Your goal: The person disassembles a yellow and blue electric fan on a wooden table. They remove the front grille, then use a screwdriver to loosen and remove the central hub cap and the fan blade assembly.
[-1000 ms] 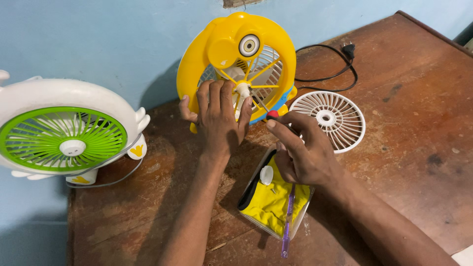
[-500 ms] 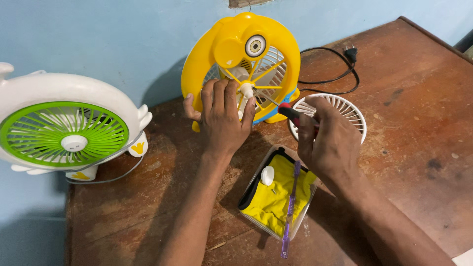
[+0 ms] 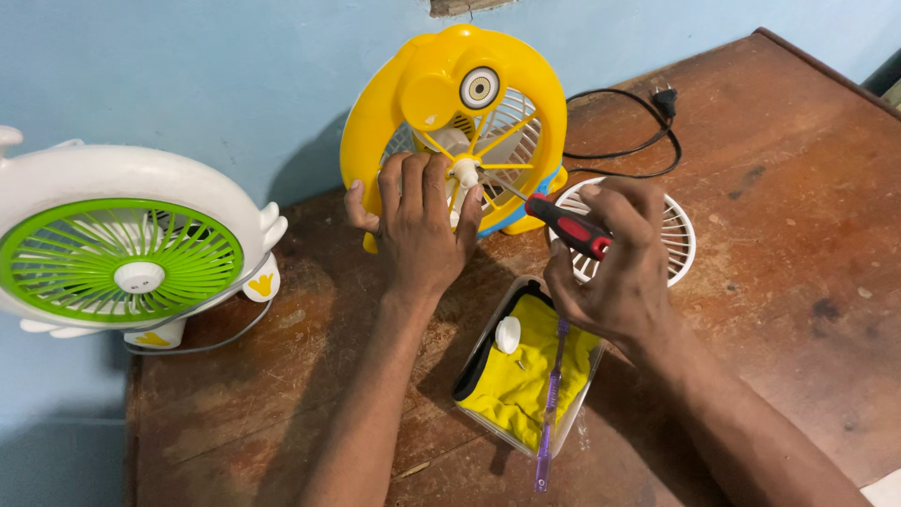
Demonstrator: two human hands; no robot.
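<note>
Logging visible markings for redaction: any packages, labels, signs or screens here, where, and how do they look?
No signs or screens.
Clear plastic container: table front, near the right hand; rectangular, holds yellow cloth.
Eye sticker: top of the yellow fan that the left hand steadies; round, white and dark.
Yellow mark: foot of white-green fan, left; small.

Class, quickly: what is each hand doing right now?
Left hand: fingers spread, pressed on the yellow fan, steadying it.
Right hand: closed on the red-and-black screwdriver.
</note>
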